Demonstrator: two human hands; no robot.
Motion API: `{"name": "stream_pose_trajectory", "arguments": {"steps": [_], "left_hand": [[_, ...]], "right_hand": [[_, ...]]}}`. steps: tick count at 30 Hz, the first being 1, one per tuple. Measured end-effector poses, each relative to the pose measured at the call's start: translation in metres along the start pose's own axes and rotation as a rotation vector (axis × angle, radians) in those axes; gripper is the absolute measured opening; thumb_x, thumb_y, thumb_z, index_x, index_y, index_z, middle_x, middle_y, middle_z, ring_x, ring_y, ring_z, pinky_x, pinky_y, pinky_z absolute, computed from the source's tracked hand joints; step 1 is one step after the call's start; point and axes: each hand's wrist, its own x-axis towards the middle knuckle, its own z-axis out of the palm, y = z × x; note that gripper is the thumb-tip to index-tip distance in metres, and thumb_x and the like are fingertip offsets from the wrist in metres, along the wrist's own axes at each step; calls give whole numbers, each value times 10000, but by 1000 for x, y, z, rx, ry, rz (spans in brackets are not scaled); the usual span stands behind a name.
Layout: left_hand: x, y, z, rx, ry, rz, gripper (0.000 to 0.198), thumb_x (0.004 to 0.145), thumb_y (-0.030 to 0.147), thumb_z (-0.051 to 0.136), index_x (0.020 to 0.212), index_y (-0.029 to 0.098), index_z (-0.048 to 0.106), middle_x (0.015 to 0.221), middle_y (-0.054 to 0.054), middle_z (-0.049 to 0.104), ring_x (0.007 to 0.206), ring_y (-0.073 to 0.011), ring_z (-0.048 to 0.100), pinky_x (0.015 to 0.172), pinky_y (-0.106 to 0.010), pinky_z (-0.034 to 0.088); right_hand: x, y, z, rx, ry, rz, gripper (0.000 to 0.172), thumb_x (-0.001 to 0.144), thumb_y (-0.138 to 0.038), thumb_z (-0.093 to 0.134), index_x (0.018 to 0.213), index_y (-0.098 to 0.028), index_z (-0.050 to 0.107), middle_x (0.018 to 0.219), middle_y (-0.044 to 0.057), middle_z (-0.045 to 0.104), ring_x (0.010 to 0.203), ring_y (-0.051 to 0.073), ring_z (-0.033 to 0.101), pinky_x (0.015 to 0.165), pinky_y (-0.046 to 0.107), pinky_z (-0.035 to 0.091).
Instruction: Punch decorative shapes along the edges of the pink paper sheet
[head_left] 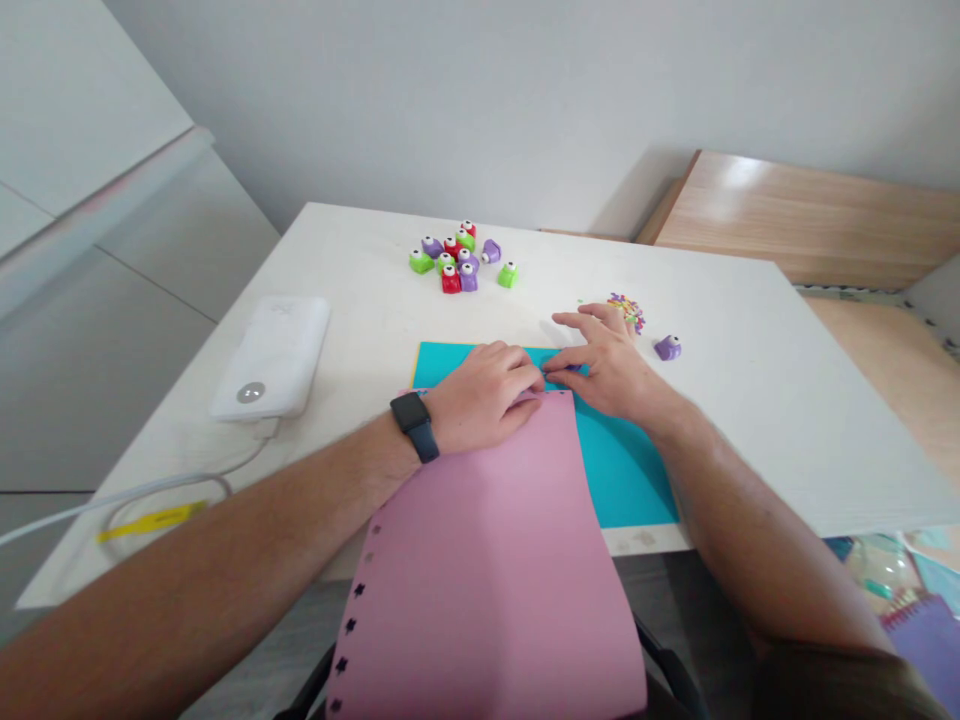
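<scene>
My left hand (487,390), with a dark watch on its wrist, lies curled on the far edge of a pink foam sheet (487,560) that hangs over the table's near edge. Small star holes run down the pink sheet's left side. My right hand (604,365) pinches something small and purple against that same far edge; the other fingers are stretched out. A teal sheet (622,470) lies flat under both. A purple paper punch (667,347) stands just right of my right hand.
A cluster of green, red and purple punches (459,258) sits at the back of the white table (750,400). Coloured punched bits (628,308) lie behind my right hand. A white power bank (274,355) with a cable lies left. A wooden bench (810,215) stands at the right.
</scene>
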Motion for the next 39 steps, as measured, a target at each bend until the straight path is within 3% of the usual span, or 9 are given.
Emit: {"name": "stream_pose_trajectory", "arguments": {"steps": [16,22,26,29,34,39], "left_hand": [[0,0,1,4,5,7,161,1032,283,599,1074,194,727,1078,-87,684,1042,-260,614,968,-439,473],[0,0,-1,-1,-5,-4,167,1033,299,609,1074,192,730,1070,-90,682,1042,-261,614,971,-440,469],[-1,-1,-1,0,-12,5,180,1043,307,593,1074,193,729,1072,-88,684,1036,-256,614,965,-436,464],[-1,-1,-1,1,-21,5,192,1051,311,577,1074,193,727,1068,-88,685,1030,-251,615,961,-430,462],[-1,-2,-1,-9,-1,9,209,1059,326,556,1064,202,724,1070,-96,685,1033,-247,618,969,-426,463],[0,-1,-2,-17,-6,3,210,1060,321,548,1066,202,720,1069,-96,690,1028,-244,620,964,-423,462]], "right_hand": [[1,-3,6,5,23,-69,113,960,-254,707,922,-261,813,1461,75,661,1426,391,430,1182,677,341],[3,-5,-3,62,95,-39,144,994,-241,637,938,-245,769,1406,100,686,1392,348,479,1191,601,380],[5,14,-14,65,244,72,136,991,-273,638,945,-242,762,1315,114,722,1314,335,543,1162,566,409],[4,41,-20,-15,324,276,145,977,-304,643,940,-243,770,1252,128,739,1255,364,559,1105,601,414],[-1,75,-24,-149,323,525,206,972,-329,619,967,-217,792,1212,160,747,1223,392,548,1071,622,394],[-3,79,-22,-200,299,561,250,969,-324,605,981,-212,828,1180,162,754,1186,391,543,1027,603,418]]}}
